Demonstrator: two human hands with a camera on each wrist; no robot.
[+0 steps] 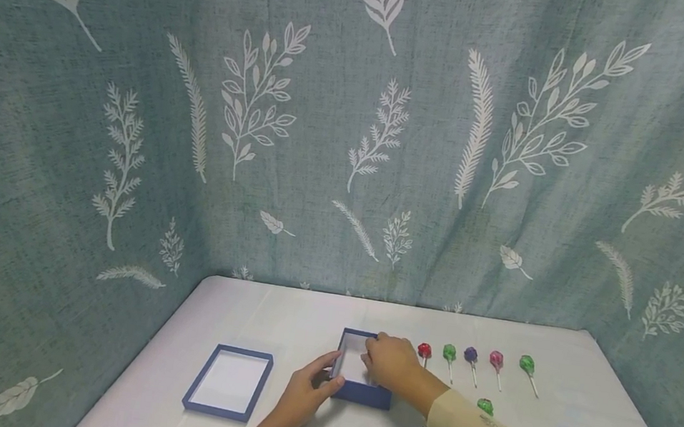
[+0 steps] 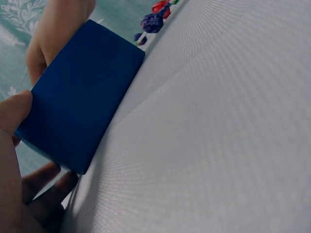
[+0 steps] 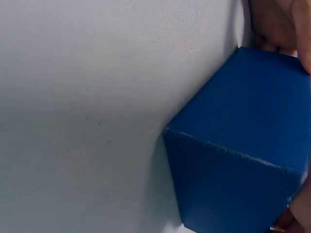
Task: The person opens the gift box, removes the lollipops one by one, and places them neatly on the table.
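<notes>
A blue box [image 1: 365,395] with a white inside stands uncovered on the table. My left hand [image 1: 307,391] grips its near left corner, thumb on the front wall and fingers along the left side. In the left wrist view that thumb [image 2: 17,109] presses the edge of the box [image 2: 87,97]. My right hand [image 1: 392,361] is at the box's right side, its bent fingers reaching over the rim into it. Whatever those fingertips may hold is hidden. The right wrist view shows the box's outer walls [image 3: 243,107] close up.
Left of the box lies a blue-rimmed lid [image 1: 216,411], white inside up. Several wrapped lollipops, among them a red one [image 1: 424,350], a purple one [image 1: 470,354] and a pink one [image 1: 496,359], form a row at right. A green lollipop [image 1: 485,405] lies nearer, partly behind the right sleeve.
</notes>
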